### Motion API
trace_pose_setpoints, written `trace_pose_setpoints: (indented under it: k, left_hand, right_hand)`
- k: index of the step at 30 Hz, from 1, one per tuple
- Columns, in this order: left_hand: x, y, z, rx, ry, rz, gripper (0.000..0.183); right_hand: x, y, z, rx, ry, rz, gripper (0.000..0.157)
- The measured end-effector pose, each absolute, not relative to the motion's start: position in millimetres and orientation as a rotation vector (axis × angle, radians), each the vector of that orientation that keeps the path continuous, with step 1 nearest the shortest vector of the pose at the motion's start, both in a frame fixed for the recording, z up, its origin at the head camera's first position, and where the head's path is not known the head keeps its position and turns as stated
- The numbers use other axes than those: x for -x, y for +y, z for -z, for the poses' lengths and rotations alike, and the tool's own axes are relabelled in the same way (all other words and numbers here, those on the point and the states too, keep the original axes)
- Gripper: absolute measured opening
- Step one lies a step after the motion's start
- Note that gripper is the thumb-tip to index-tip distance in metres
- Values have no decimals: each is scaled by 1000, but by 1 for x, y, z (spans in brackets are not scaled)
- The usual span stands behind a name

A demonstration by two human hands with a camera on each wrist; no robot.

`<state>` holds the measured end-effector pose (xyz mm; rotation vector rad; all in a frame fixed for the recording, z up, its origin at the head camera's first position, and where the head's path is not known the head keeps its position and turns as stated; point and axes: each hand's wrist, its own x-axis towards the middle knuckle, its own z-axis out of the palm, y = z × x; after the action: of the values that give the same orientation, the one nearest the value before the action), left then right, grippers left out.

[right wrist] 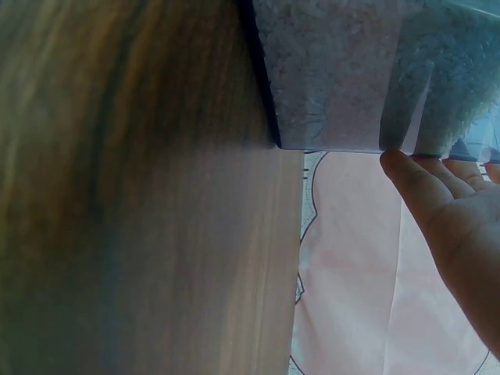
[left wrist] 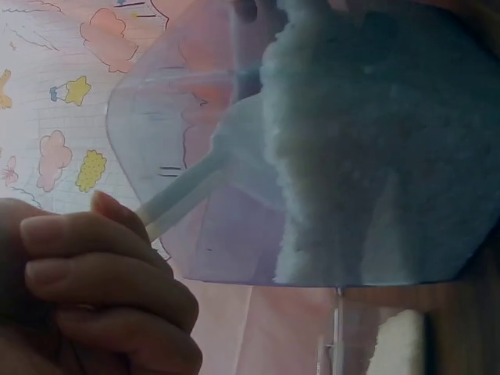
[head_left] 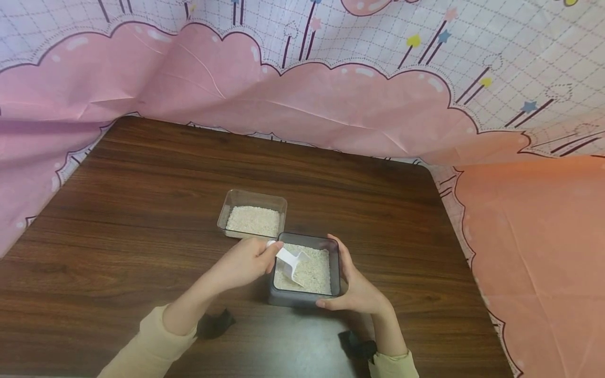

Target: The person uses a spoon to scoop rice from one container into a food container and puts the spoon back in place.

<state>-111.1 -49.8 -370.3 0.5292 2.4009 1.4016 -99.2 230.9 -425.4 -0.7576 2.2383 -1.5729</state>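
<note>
My left hand (head_left: 247, 262) grips the handle of a white plastic scoop (head_left: 286, 256). The scoop's bowl dips into white rice (head_left: 313, 269) in a dark, see-through square container (head_left: 295, 299). Through the container wall in the left wrist view, the scoop (left wrist: 183, 187) slants down to the rice (left wrist: 375, 141). On the container's right side, my right hand (head_left: 358, 289) holds it, with the thumb at the front and the fingers reaching toward the back corner. In the right wrist view, fingers (right wrist: 426, 187) of that hand touch the clear wall.
Behind and left of the dark container, a clear rectangular box (head_left: 227, 210) holds more rice (head_left: 253, 220). Both stand on a dark wooden table (head_left: 142, 220). A patterned pink and white curtain (head_left: 307, 100) surrounds the table's back and sides.
</note>
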Motion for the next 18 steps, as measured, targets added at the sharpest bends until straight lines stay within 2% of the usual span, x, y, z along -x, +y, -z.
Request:
trace_pose_setpoints:
  k: [18]
  left_hand:
    - [108, -62, 373, -327, 2267, -1616, 49]
  right_hand:
    - [100, 231, 426, 783, 2230, 1584, 123]
